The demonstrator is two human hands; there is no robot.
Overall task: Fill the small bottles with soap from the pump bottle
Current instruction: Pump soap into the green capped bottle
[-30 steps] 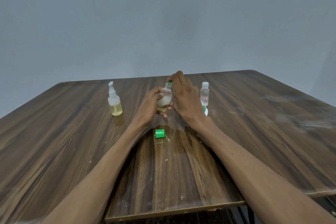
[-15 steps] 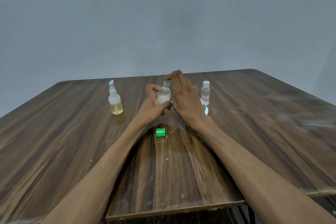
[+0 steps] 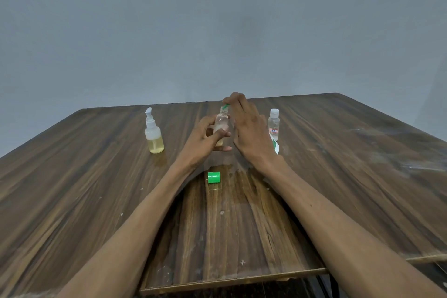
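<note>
At the middle of the tabletop (image 3: 96,201) the left hand (image 3: 205,139) grips a small clear bottle (image 3: 222,123), its fingers curled round the lower body so the bottle stands upright just above the wood, a little pale liquid showing at its base. The right hand (image 3: 249,135) reaches over from the right, its fingers (image 3: 233,99) pinching a green cap (image 3: 225,106) at the bottle's neck; whether that cap is seated on the thread or only resting on it cannot be told from here. The pump bottle (image 3: 153,132), holding yellowish soap in its lower part, stands well apart to the left, and a second small bottle (image 3: 274,123) with a white cap and a label stands just beyond the right hand, on the far right. A loose green cap (image 3: 213,177) lies on its side on the near tabletop, between the two forearms. The risks look modest but real: if the cap goes on crooked it may cross-thread and leak; a hard twist could squeeze the soft bottle and push soap up the neck; and the right wrist sits close enough to the labelled bottle to knock it over on withdrawal. The loose cap could also roll off if a forearm nudges it.
</note>
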